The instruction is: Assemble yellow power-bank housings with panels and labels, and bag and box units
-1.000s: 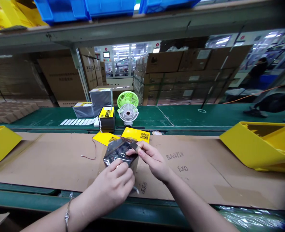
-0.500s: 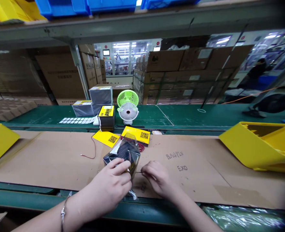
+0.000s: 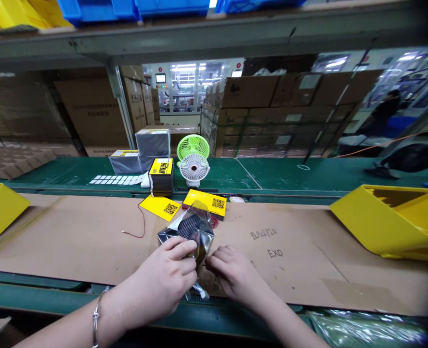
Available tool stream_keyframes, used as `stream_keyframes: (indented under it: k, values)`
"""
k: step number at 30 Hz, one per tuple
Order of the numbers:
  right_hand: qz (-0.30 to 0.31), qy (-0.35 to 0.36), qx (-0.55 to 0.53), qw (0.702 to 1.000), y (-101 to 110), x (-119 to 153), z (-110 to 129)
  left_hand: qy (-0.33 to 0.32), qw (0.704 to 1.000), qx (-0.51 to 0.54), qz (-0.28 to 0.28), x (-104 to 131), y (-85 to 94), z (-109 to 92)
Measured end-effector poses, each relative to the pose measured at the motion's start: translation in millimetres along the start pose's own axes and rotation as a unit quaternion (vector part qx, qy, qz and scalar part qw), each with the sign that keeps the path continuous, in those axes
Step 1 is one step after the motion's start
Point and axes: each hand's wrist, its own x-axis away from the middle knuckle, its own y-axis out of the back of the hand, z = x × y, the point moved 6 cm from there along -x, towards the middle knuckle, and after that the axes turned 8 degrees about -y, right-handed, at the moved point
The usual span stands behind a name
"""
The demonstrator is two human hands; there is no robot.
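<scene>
Nearer than the white fan (image 3: 194, 169), the left hand (image 3: 172, 273) grips a ribbed black pack (image 3: 192, 225) in shiny film; the right hand (image 3: 233, 273) curls closed, contents unclear.

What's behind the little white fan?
A green fan stands behind the white fan. The upper part of its round grille shows; its lower part is covered, so I can't see its base.

A white fan (image 3: 194, 168) stands in front of a green fan (image 3: 196, 144) on the far surface (image 3: 272, 175), and beyond them I see stacked cardboard cartons (image 3: 251, 92); blue bins (image 3: 175, 8) sit on the overhead shelf (image 3: 206, 41).
</scene>
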Motion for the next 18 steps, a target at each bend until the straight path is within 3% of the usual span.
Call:
stream_keyframes:
  k: [6,10,12,15,18]
  values:
    - [0.051,-0.026,0.056,0.997,-13.9,-0.9,-4.9,0.007,0.998,0.051,0.036,4.2,3.2,-1.0]
    - [0.084,-0.086,0.029,0.992,-17.0,4.9,-24.5,0.014,0.998,0.054,0.026,12.7,8.4,-4.7]
    - [0.093,-0.127,0.029,0.987,-16.2,10.0,-41.3,0.015,0.999,0.021,-0.028,21.6,13.4,-8.7]
    - [0.102,-0.204,0.060,0.972,-14.1,19.0,-71.9,0.032,0.985,-0.050,-0.163,44.7,20.5,-13.5]
    - [0.046,-0.267,0.043,0.962,-6.1,22.7,-89.5,0.127,0.950,-0.042,-0.283,73.0,14.8,-4.4]
